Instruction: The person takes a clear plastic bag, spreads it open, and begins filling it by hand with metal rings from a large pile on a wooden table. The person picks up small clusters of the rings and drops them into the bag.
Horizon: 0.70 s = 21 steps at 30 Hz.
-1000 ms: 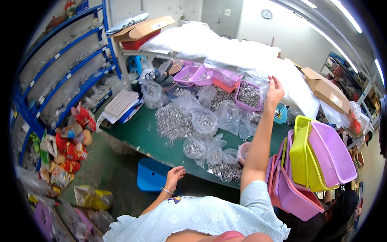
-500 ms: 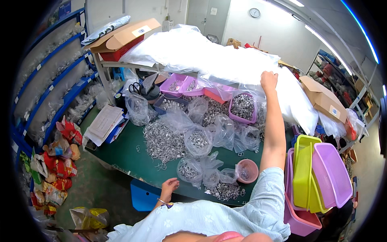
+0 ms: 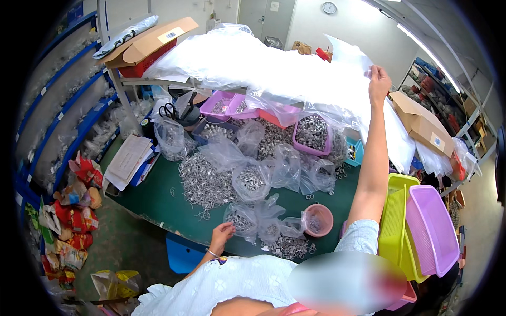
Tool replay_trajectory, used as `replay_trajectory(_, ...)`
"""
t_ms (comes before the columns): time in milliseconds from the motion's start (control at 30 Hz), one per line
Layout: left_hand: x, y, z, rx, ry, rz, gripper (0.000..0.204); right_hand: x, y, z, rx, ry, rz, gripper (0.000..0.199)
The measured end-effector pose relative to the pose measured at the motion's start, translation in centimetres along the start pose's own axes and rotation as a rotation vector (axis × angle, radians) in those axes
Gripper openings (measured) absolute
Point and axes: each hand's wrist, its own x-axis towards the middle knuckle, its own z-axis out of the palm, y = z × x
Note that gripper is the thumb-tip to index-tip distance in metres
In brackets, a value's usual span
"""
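High at the right, my right hand [image 3: 379, 81] is closed on the edge of a clear plastic bag [image 3: 350, 55], lifting it at the end of a pile of white plastic bags [image 3: 253, 60] on the raised shelf. My left hand [image 3: 222, 234] is low at the table's near edge, its fingers curled together beside a clear bag of small metal rings [image 3: 242, 221]. What those fingers hold, if anything, is too small to make out. Loose metal rings [image 3: 290, 246] and a pink cup [image 3: 319, 220] lie to the right of that bag.
A large heap of metal pieces [image 3: 205, 181] covers part of the green table [image 3: 153, 203]. Purple bins [image 3: 312, 150] stand under the shelf. Papers [image 3: 126, 160] lie at the left, and yellow baskets [image 3: 395, 221] and a purple basket [image 3: 435, 231] at the right.
My right hand has moved right and up, raising a plastic bag from the pile. My left hand has come slightly closer to the bag of rings. The whole view has shifted a little.
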Motion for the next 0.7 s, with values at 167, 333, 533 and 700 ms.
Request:
replay_trajectory(167, 0.0, -0.6, 0.0, -0.048, 0.004, -0.019, 0.026, 2.4, 0.6, -1.0, 0.276, 0.024, 0.02, 0.016)
replay_trajectory(333, 0.2, 0.0, 1.1, -0.039, -0.028, -0.035, 0.026, 3.2, -2.1, -0.1, 0.721, 0.079, 0.042, 0.016)
replay_trajectory(533, -0.4, 10.2, 6.3, -0.13, -0.31, 0.198, 0.049, -7.5, -12.1, 4.5, 0.108, -0.342, -0.456, 0.016)
replay_trajectory(700, 0.1, 20.7, 12.1, -0.648, -0.834, 0.291, 0.059, -18.0, -15.9, 5.9, 0.044, -0.617, -1.067, 0.025)
